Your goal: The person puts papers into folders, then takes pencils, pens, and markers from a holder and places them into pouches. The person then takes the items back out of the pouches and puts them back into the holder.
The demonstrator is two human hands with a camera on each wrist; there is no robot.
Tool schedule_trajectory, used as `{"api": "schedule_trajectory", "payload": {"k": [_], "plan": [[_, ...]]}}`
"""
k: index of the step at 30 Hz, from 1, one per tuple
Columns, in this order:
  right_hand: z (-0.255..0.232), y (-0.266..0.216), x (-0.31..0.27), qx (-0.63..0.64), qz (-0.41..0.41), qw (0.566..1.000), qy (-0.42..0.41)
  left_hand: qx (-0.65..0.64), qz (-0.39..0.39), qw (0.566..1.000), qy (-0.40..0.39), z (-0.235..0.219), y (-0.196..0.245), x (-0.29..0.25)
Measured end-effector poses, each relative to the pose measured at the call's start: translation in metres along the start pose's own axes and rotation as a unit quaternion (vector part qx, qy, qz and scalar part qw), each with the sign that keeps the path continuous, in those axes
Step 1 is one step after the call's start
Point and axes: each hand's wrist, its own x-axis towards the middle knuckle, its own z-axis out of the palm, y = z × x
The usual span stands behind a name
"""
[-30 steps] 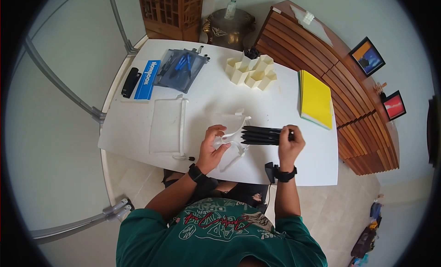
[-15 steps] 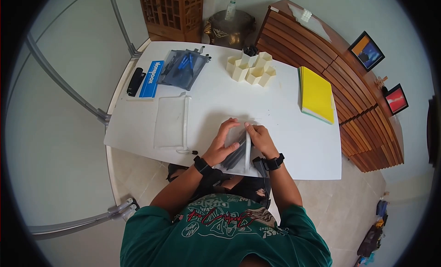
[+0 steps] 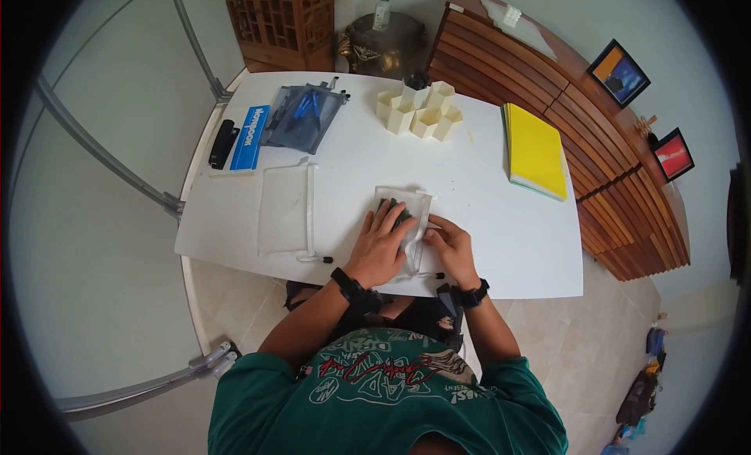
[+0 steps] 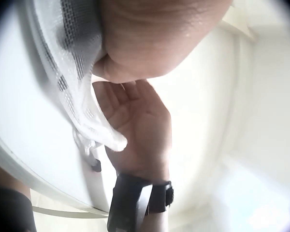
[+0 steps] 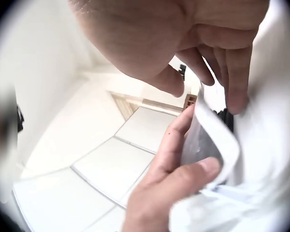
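A translucent white zip pouch lies on the table near its front edge, with a bundle of black pens showing inside. My left hand rests over the pouch with fingers spread across the pens, hiding part of them. In the right wrist view the thumb of that hand lies by the white zip edge. At the pouch's right side is my right hand, fingers loosely bent and thumb apart from them, close to the zip edge. Its palm shows in the left wrist view.
Another white pouch lies flat to the left. Behind it are a dark mesh pouch with blue items, a blue notepad and a black stapler. Cream hexagonal holders stand at the back, a yellow folder at the right.
The black pens, earlier held in the right hand beside the open pouch, are now inside it. The pouch now lies flat, the left hand over it and the right hand lower along its side.
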Motion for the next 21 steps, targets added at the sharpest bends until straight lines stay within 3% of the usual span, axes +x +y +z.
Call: {"api": "schedule_trajectory", "payload": {"k": [2,4,6,7,9,11,12,16,20,21], "plan": [[-0.009,-0.016,-0.020,-0.208,-0.106,0.972,-0.019,-0.008,0.000,1.000,0.009,0.001,-0.003,0.002],[-0.013,-0.029,-0.034,-0.236,-0.120,0.962,-0.070,-0.015,-0.001,1.000,0.019,0.001,-0.005,0.003],[-0.010,-0.041,-0.043,-0.390,-0.271,0.867,-0.153,-0.001,-0.001,1.000,0.024,0.000,-0.003,0.003],[-0.009,-0.036,-0.046,-0.394,-0.269,0.868,-0.136,0.000,0.001,1.000,0.020,-0.002,0.003,0.003],[-0.011,-0.021,-0.043,-0.401,-0.261,0.867,-0.137,0.122,0.044,0.990,0.063,-0.009,0.019,0.000],[-0.012,-0.020,-0.040,-0.410,-0.259,0.864,-0.138,0.070,0.061,0.995,0.038,-0.018,0.034,-0.010],[-0.012,-0.024,-0.041,-0.379,-0.226,0.887,-0.135,0.015,0.074,0.997,0.013,-0.019,0.038,-0.016],[-0.006,-0.037,-0.045,-0.242,-0.122,0.951,-0.146,0.078,0.150,0.986,0.008,-0.007,0.029,-0.023],[-0.004,-0.034,-0.039,-0.183,-0.088,0.965,-0.165,0.057,0.163,0.985,-0.016,-0.014,0.027,-0.023],[-0.004,-0.027,-0.035,-0.107,-0.059,0.979,-0.160,0.057,0.158,0.986,-0.008,-0.021,0.034,-0.023]]}}
